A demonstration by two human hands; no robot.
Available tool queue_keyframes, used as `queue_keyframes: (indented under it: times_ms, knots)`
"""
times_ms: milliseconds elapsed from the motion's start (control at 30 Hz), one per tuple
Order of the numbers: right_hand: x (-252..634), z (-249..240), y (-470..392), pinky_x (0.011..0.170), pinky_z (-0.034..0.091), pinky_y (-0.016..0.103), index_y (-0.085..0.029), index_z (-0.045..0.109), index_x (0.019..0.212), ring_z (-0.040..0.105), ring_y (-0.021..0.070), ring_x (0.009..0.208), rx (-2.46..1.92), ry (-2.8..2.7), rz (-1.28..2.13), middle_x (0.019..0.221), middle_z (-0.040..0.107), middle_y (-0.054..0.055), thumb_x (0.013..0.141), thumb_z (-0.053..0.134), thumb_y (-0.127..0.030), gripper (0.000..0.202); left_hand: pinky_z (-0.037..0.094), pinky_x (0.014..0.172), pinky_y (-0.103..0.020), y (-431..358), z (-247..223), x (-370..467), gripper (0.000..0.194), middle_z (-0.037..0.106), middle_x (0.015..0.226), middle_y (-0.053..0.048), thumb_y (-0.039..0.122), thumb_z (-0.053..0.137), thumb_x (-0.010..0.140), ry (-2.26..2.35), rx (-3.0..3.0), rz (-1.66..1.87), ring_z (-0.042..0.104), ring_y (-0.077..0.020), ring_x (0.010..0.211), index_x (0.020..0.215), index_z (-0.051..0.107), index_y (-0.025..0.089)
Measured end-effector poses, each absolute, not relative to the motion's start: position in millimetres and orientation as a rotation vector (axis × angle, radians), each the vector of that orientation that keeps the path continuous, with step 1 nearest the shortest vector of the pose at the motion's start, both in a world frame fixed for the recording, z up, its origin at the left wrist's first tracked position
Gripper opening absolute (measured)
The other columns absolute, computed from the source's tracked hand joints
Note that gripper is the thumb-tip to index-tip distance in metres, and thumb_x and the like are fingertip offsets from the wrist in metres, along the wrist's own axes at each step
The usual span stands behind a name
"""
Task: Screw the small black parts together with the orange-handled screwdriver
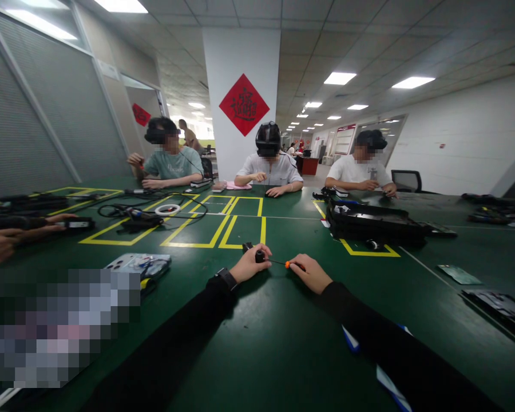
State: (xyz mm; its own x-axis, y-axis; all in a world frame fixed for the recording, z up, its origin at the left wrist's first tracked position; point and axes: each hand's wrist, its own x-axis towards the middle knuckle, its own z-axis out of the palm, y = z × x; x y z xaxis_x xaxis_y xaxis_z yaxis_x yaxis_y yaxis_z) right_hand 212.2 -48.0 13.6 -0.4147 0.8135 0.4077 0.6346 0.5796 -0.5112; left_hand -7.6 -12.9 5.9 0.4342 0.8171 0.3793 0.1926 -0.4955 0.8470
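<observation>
The black part [260, 256] sits pinched in the left hand [244, 266], whose fingers curl around it over the green table [249, 360]. That grip may be the weakest point: the part is small and looks rounded, so a sideways push could make it twist or pop out from between the fingertips. Next along, the thin shaft of the screwdriver [288, 264] points towards those fingertips; if it skidded, through too much force or a poor line, the tip could jab the left hand or scratch the part. Whether the tip touches the part cannot be told at this size. Farther right, the right hand [311, 273] pinches the screwdriver by its handle, and a loose hold there might let it roll and spoil the aim. As for place, the black part lies within the left hand's fingers, left of the right hand and apart from it, with the screwdriver's shaft reaching across the gap between the two hands.
</observation>
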Motion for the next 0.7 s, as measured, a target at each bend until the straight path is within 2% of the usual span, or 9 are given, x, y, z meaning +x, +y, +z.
queue_keyframes:
  times_ms: [200, 400, 500, 700]
  knots:
    - [213.5, 13.6, -49.4, 0.072, 0.04, 0.028, -0.017, 0.057, 0.088, 0.05, 0.0143, 0.078, -1.102, -2.15, 0.371, 0.083, 0.055, 0.004, 0.075, 0.052, -0.025, 0.016, 0.04, 0.068, -0.025, -13.7, 5.9, -7.5, 0.026, 0.052, 0.076, 0.001, 0.022, 0.061, 0.065, 0.873, 1.931, 1.079, 0.05, -0.0092, 0.067, 0.088, 0.051, 0.016]
    - [210.0, 7.6, -47.2, 0.066, 0.04, 0.026, -0.017, 0.055, 0.087, 0.048, 0.0127, 0.072, -1.083, -2.09, 0.415, 0.078, 0.051, 0.001, 0.068, 0.061, -0.024, 0.022, 0.04, 0.068, -0.024, -12.0, 3.6, -7.9, 0.024, 0.052, 0.077, 0.001, 0.02, 0.059, 0.067, 0.859, 1.952, 1.081, 0.05, -0.0098, 0.069, 0.088, 0.05, 0.015]
    - [209.8, 8.1, -46.7, 0.072, 0.04, 0.028, -0.017, 0.056, 0.091, 0.049, 0.0136, 0.077, -1.072, -2.113, 0.425, 0.083, 0.052, 0.003, 0.071, 0.058, -0.026, 0.022, 0.04, 0.068, -0.025, -11.1, 2.8, -8.1, 0.024, 0.052, 0.077, 0.0, 0.02, 0.059, 0.067, 0.86, 1.954, 1.085, 0.05, -0.0102, 0.07, 0.088, 0.05, 0.015]
    - [212.7, 11.7, -47.1, 0.079, 0.038, 0.03, -0.016, 0.059, 0.081, 0.048, 0.0151, 0.083, -1.062, -2.228, 0.345, 0.085, 0.053, 0.005, 0.078, 0.048, -0.022, 0.013, 0.04, 0.07, -0.025, -10.8, 3.6, -7.7, 0.024, 0.052, 0.077, 0.0, 0.02, 0.059, 0.067, 0.831, 1.944, 1.081, 0.05, -0.0106, 0.072, 0.088, 0.05, 0.015]
